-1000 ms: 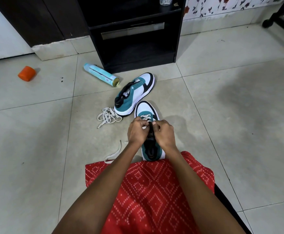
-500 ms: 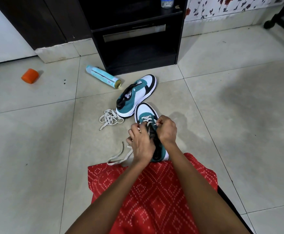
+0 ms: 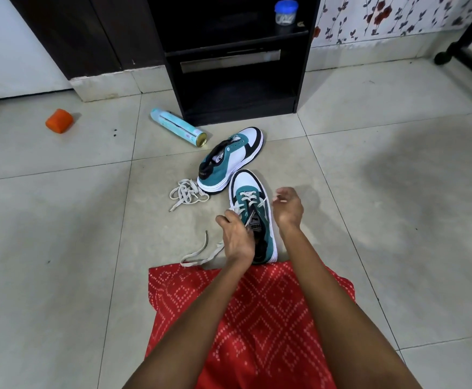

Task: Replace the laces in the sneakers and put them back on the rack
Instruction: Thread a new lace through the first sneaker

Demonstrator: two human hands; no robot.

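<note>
The left hand pinches the lace at the 9 o'clock edge of the sneaker. The sneaker lies on the floor, its long axis running 6 to 12, toe at 12. At 3 o'clock the right hand curls beside the lace's other end; I cannot tell if it grips.

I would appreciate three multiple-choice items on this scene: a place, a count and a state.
1. Where is the spray can? A) standing on a shelf B) inside a sneaker C) lying on the floor beside the rack
2. How many sneakers are on the floor? A) two B) one C) four
3. The far sneaker is: A) fully laced B) unlaced C) on the shelf

Answers: 1 C, it lies on the tiles by the rack. 2 A, the far one and the near sneaker. 3 B, its eyelets are bare.
</note>
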